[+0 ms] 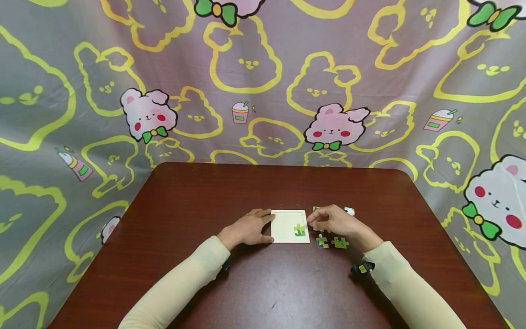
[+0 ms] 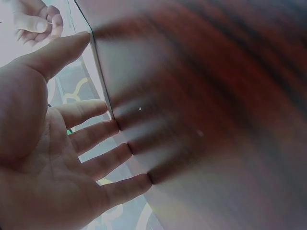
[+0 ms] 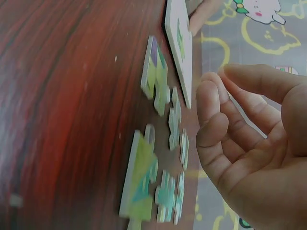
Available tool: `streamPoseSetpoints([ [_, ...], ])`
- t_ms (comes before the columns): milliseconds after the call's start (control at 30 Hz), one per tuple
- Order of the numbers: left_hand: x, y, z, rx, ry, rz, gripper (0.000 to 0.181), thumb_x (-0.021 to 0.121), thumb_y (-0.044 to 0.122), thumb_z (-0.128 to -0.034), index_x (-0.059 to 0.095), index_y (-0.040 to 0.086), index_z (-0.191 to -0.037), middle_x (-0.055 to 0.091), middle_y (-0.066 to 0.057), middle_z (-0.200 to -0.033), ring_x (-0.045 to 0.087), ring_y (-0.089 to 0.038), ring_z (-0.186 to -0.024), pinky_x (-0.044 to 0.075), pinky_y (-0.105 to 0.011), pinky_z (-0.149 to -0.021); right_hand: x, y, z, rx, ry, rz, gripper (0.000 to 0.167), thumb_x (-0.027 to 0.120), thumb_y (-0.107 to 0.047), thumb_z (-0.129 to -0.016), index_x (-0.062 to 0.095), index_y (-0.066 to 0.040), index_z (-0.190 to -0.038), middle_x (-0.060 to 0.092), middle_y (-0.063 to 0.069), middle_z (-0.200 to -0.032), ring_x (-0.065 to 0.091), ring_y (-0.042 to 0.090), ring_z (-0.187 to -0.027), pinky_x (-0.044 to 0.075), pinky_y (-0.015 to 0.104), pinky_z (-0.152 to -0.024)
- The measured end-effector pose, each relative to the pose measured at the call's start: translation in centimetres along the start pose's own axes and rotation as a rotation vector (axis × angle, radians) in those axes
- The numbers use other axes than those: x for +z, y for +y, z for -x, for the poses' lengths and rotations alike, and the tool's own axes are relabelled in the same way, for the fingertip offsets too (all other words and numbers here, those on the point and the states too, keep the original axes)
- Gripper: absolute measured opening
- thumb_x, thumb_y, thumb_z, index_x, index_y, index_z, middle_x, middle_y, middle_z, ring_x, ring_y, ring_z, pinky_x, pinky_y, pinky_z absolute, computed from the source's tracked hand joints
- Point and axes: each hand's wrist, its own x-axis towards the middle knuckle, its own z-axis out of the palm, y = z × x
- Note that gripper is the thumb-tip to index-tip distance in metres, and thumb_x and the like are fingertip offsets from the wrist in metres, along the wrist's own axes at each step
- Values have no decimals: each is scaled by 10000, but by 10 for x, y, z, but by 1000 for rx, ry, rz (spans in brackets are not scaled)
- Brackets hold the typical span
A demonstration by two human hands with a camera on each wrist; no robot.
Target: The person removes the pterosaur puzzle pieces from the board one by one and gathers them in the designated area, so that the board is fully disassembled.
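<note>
A pale square puzzle tray [image 1: 283, 226] lies flat on the table. One green and yellow jigsaw piece [image 1: 299, 230] sits in its lower right corner. At the tray's left side my left hand [image 1: 248, 228] spreads its fingers. In the left wrist view, the thumb of that hand [image 2: 43, 124] meets the tray edge and its fingertips rest on the tabletop. My right hand [image 1: 334, 220] hovers just right of the tray, over loose pieces. Its fingers are loosely bent, and no piece shows between them in the right wrist view [image 3: 254, 129].
Several loose jigsaw pieces lie right of the tray, among them a yellow-green piece [image 1: 340, 242], a purple-marked piece [image 1: 322, 241] and a white and blue piece [image 1: 349, 211]. The brown table [image 1: 197, 192] ends at a patterned curtain [image 1: 263, 73] behind it.
</note>
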Motion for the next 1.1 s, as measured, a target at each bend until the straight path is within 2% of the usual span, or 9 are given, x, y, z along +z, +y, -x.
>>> streamPoseSetpoints([
  [133,0,0,0,3,0,2,772,636,524,-931,367,162,-1557,301,-74,-1644,284,-337,-1511,335,-481,-1196,5,-2,-5,-44,5,-12,177,673,-64,-923,729,-5,-1081,750,173,-971,642,185,-711,517,252,-585],
  [333,0,0,-1,0,-8,0,774,629,531,-934,357,170,-1562,291,-65,-1649,276,-329,-1515,335,-481,-1196,13,-3,-11,-18,-22,-48,170,661,-57,-934,721,-14,-1087,737,159,-1005,671,217,-688,580,359,-624],
  [533,-1,0,0,-4,-10,-1,773,631,531,-933,361,168,-1560,292,-67,-1649,276,-332,-1515,338,-483,-1194,19,-6,-15,-33,-19,22,170,673,-76,-929,727,-54,-1089,750,110,-991,669,178,-679,559,307,-626],
  [733,-2,0,0,-2,-9,1,767,631,525,-935,364,167,-1559,295,-68,-1647,283,-327,-1511,334,-472,-1197,21,-11,-18,-81,-5,101,174,680,-52,-905,731,-53,-1072,751,91,-978,640,104,-778,515,246,-662],
  [967,-1,1,-1,-9,-19,2,766,628,526,-937,359,174,-1561,290,-59,-1649,276,-315,-1515,340,-483,-1191,25,-11,-19,-61,-41,73,166,682,-41,-900,726,-44,-1060,724,66,-897,600,95,-742,473,228,-600],
  [1100,-1,1,-1,-10,-14,-1,767,634,529,-931,368,174,-1557,295,-58,-1647,279,-313,-1513,354,-493,-1181,27,-11,-19,-61,-41,83,172,682,-48,-894,728,-50,-1061,717,37,-898,598,77,-764,472,216,-622],
])
